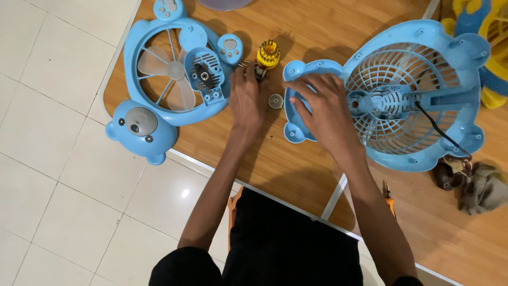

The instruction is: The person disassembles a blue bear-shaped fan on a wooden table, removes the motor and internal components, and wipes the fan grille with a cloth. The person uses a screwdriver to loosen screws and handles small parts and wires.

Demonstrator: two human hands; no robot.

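My left hand (246,100) rests on the wooden table (296,164), its fingertips pinched on a small metal motor part (257,70) beside a yellow screwdriver bit holder (268,54). My right hand (323,106) lies over the bear-shaped base of a blue fan housing (413,95), fingers spread toward a small round grey cap (275,100). To the left lies a second blue bear-shaped fan (174,74) with clear blades and an opened motor cover (206,74).
A small orange-handled screwdriver (389,198) lies near the table's front edge. A dark crumpled cloth (476,182) sits at the right. Yellow and blue fan parts (484,42) are at the far right corner. White floor tiles (58,159) lie to the left.
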